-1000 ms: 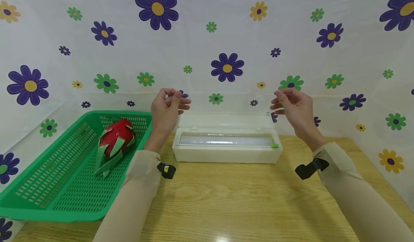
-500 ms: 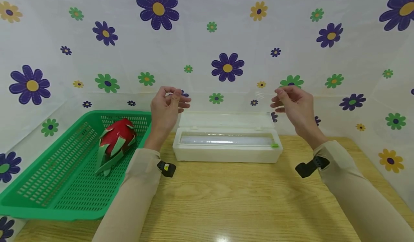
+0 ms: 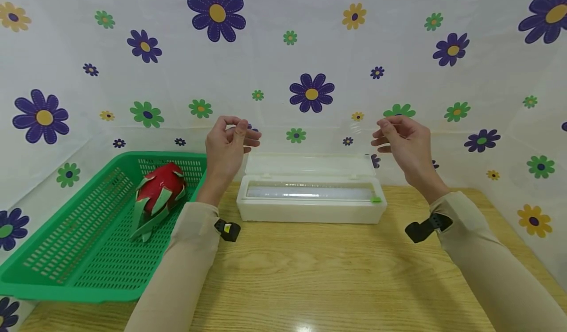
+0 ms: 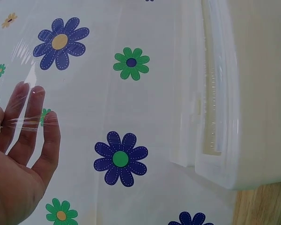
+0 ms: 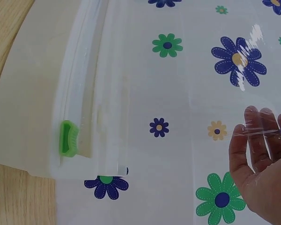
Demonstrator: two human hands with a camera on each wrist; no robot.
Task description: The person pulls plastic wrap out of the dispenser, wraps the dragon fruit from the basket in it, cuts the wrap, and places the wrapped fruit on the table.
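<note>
A clear sheet of cling film (image 4: 23,121) stretches between my two hands in the air, showing only as creases and glints. My left hand (image 3: 225,152) pinches one end between thumb and forefinger, its other fingers loosely spread. At the opposite end my right hand (image 3: 411,149) pinches the film likewise, with creases (image 5: 257,131) running from the grip. Below and between the hands stands a white cling film dispenser (image 3: 310,212), lid (image 3: 310,164) raised, with a film roll (image 3: 305,192) inside. A green slide cutter (image 3: 375,200) sits at the right end of its front edge.
On the left, a green plastic basket (image 3: 75,295) holds a red dragon fruit (image 3: 161,191) with green scales. The wooden table (image 3: 310,268) reaches toward me in front of the dispenser. A white flower-print sheet (image 3: 266,56) hangs behind and at both sides.
Both hands have risen very slightly, keeping the film between them. The dispenser, basket and dragon fruit have stayed in place.
</note>
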